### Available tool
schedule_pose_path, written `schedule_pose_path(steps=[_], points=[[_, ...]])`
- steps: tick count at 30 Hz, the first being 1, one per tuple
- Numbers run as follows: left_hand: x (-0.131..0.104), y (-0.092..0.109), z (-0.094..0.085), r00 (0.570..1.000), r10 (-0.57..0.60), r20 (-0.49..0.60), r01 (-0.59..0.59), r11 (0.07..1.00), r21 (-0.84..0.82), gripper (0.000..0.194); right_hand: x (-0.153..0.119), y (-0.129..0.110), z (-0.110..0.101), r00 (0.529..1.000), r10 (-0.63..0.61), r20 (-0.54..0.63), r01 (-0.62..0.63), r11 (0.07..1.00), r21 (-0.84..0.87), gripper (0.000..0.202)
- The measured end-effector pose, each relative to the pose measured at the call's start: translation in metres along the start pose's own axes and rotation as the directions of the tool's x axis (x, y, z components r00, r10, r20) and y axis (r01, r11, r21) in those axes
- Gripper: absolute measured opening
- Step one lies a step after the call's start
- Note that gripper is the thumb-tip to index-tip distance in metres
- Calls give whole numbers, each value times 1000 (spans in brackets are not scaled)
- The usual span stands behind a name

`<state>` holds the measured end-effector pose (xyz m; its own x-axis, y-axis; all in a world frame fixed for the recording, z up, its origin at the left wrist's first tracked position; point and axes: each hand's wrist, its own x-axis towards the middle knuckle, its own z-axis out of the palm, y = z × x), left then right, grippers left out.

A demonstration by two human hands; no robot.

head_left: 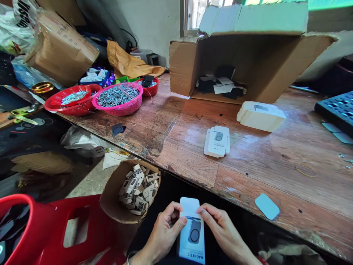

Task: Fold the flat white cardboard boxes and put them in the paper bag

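Note:
A white printed box (pixel 196 246) with a phone-holder picture and the word MAGNETIC is held over the lap, its top flap up. My left hand (pixel 168 228) pinches its left edge between thumb and fingers. The fingers of my right hand (pixel 216 224) are closed on the right edge near the flap. On the table beyond lie a few flattened white boxes (pixel 217 141), with a thicker stack (pixel 260 116) farther back. A pale blue rounded plate (pixel 267 206) rests near the table's front edge, to the right.
A carton of small boxes (pixel 110 200) stands below the table, left of my hands, beside a red stool (pixel 52 224). Baskets of screws (pixel 118 109) line the table's left. An open cardboard box (pixel 182 68) is at the back; a black tray (pixel 338 110) sits right.

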<state>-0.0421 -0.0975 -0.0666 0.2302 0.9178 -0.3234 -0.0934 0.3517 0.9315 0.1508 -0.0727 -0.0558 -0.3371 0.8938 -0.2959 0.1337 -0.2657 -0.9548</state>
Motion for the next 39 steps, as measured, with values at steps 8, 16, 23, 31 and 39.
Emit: schedule_pose_path(steps=[8, 16, 23, 31, 39], points=[[3, 11, 2, 998, 56, 24, -59, 981, 185, 28, 5, -24, -10, 989, 128, 71, -143, 946, 290, 45], [3, 13, 6, 999, -31, -9, 31, 997, 69, 58, 5, -21, -20, 998, -49, 49, 50, 998, -26, 25], [7, 17, 9, 998, -61, 5, 60, 989, 133, 46, 7, -33, -20, 994, -60, 91, 76, 979, -187, 18], [5, 20, 8, 995, -83, 47, 73, 981, 180, 46, 18, -44, -21, 996, -34, 79, 54, 961, -272, 21], [2, 16, 9, 997, -70, 27, 65, 983, 170, 46, 23, -50, -22, 986, -86, 143, 139, 898, -417, 21]])
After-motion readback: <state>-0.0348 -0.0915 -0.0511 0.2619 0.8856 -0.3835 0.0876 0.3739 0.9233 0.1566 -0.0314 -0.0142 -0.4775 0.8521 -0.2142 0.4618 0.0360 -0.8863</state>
